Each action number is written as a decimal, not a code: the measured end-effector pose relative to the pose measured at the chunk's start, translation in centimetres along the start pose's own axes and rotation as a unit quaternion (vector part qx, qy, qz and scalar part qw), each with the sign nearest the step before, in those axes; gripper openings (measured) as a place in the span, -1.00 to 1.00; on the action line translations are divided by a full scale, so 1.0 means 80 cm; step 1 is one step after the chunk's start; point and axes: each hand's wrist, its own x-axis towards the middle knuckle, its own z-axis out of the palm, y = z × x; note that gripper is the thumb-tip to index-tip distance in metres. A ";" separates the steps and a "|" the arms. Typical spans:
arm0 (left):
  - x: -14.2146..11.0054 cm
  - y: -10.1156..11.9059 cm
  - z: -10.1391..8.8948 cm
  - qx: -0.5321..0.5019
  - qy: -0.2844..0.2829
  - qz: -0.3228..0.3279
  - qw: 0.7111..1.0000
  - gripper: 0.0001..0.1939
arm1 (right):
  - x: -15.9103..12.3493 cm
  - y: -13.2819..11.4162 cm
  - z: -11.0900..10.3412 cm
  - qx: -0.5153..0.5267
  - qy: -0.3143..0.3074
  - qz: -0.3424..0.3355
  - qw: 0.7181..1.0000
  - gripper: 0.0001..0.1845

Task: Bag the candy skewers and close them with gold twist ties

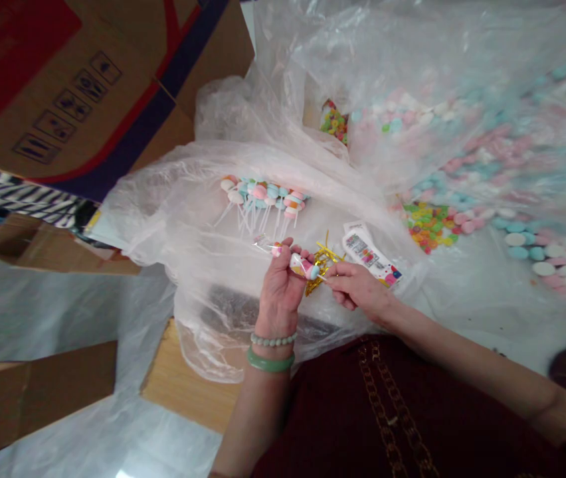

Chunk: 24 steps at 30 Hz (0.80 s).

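Note:
My left hand [283, 282], with green bracelets at the wrist, is closed around a candy lollipop [303, 267] that sits in a clear printed wrapper. A small pink piece and some clear film show beyond its fingertips. My right hand [357, 287] pinches the white stick at the lollipop's lower right end. Gold twist ties [327, 252] lie just behind and between the hands. Beside my right hand rests a stack of printed wrappers [370, 253]. Further back, several candy lollipops [263, 194] lie in a row, their white sticks pointing toward me.
Plastic sheeting [183, 172] covers the work surface. Loose gummy rings [430, 226] and pastel candies [545, 252] are heaped at the right. A small heap of gummies [333, 123] lies at the back. A large cardboard box [88, 86] stands at left; another carton [38, 398] is lower left.

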 end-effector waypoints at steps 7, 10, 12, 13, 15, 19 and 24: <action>-0.003 -0.008 0.011 -0.020 0.010 0.032 0.999 -0.90 | -0.005 0.001 0.006 -0.278 0.146 -0.166 0.935 -0.73; -0.003 -0.011 0.015 -0.035 0.027 0.037 0.998 -0.85 | -0.008 0.006 0.012 -0.312 0.147 -0.198 0.917 -0.71; -0.003 -0.012 0.016 -0.034 0.033 0.037 0.998 -0.84 | -0.010 0.010 0.016 -0.325 0.142 -0.204 0.913 -0.68; -0.003 -0.013 0.016 -0.031 0.032 0.037 0.998 -0.85 | -0.011 0.013 0.018 -0.329 0.133 -0.205 0.912 -0.67; -0.003 -0.014 0.014 -0.023 0.024 0.039 0.999 -0.89 | -0.012 0.017 0.020 -0.336 0.113 -0.212 0.911 -0.67; -0.003 -0.017 0.008 -0.003 -0.001 0.042 0.999 -0.96 | -0.011 0.023 0.018 -0.350 0.098 -0.221 0.905 -0.71; -0.003 -0.022 0.007 0.017 -0.010 -0.010 1.000 -0.92 | 0.002 0.020 0.008 -0.233 0.140 -0.179 0.945 -0.74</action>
